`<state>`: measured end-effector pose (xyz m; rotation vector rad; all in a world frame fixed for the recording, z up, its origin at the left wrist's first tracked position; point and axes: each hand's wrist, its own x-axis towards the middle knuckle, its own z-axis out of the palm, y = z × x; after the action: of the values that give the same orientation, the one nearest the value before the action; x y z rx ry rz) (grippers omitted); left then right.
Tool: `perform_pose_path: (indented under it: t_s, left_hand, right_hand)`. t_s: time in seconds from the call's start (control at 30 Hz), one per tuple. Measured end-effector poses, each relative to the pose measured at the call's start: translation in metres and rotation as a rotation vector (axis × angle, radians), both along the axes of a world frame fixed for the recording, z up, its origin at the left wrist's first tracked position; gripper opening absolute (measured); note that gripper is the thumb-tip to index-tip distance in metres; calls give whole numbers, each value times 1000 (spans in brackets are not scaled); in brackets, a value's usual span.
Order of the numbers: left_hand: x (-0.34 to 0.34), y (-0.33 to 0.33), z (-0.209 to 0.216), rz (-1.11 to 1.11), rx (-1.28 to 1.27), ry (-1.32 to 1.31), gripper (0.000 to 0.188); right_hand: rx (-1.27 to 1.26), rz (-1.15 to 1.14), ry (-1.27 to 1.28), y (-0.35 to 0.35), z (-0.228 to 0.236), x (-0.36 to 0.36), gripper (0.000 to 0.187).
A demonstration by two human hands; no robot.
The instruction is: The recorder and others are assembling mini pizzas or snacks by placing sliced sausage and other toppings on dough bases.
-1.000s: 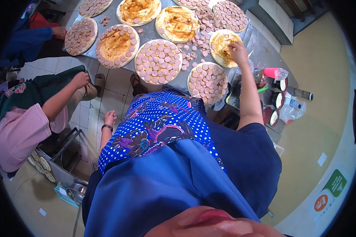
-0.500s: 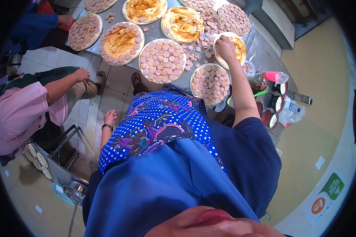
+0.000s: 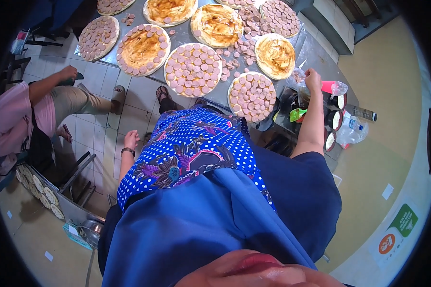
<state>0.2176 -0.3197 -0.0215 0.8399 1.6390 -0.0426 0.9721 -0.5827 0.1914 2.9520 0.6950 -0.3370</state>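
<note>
The right hand (image 3: 313,76) reaches to the bench's (image 3: 316,45) right end, fingers pinched on a crumpled clear plastic bag (image 3: 298,76) just right of the sauce-spread round flatbread (image 3: 275,56); the bag's long axis cannot be told. The left hand (image 3: 130,139) hangs low by the floor, fingers loosely curled, empty.

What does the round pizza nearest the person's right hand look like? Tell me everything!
The pizza base is a flat round of pale dough, spread with a glossy yellow-orange sauce and no meat slices on top, unlike the covered one just in front of it. It lies flat on the metal table, toward its right end. Loose pink sausage slices lie scattered beside its left edge. The right hand is close by at its lower right, not touching it.
</note>
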Motion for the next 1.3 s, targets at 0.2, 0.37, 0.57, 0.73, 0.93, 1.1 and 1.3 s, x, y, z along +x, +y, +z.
perform_pose_path:
  t_s: [0.2, 0.37, 0.57, 0.73, 0.93, 1.1, 1.3]
  left_hand:
    - [15, 5, 21, -51, -8, 35, 22]
    - [22, 1, 24, -51, -7, 63, 23]
    - [12, 2, 16, -47, 12, 25, 22]
    - [-3, -6, 4, 9, -8, 10, 22]
    - [1, -12, 4, 11, -33, 66, 23]
    - [12, 0, 12, 8, -8, 10, 25]
    - [21, 6, 19, -79, -4, 60, 28]
  right_hand:
    - [381, 282, -28, 42, -19, -36, 14]
    - [561, 415, 432, 126, -34, -137, 17]
    - [469, 559, 123, 152, -65, -175, 9]
    - [553, 519, 353, 145, -54, -162, 13]
    - [435, 673, 308, 152, -49, -191, 10]
    - [527, 518, 509, 148, -55, -174, 13]
    - [626, 405, 508, 133, -52, -147, 16]
